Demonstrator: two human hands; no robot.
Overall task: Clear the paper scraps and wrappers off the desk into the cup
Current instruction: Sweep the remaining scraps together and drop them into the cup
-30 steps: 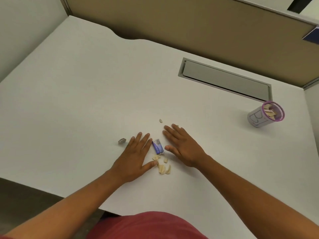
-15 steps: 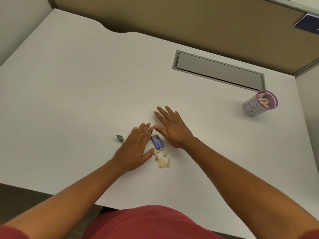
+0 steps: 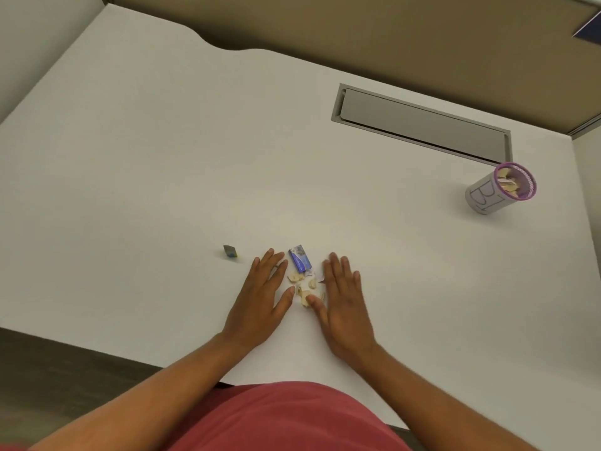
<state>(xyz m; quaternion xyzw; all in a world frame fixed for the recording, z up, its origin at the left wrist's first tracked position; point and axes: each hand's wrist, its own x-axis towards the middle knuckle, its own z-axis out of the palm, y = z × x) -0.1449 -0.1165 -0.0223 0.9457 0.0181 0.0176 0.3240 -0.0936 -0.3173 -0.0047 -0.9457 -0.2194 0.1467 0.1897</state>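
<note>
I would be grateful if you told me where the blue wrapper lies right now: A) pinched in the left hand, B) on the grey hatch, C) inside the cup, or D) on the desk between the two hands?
D: the blue wrapper lies flat on the desk between the left hand and right hand, just beyond the paper scraps, far from the cup.

Single head view: worn high over near edge of surface (image 3: pixel 136 164), facing forward and steeply down, wide-angle, partition wall (image 3: pixel 390 37) at far edge.
</note>
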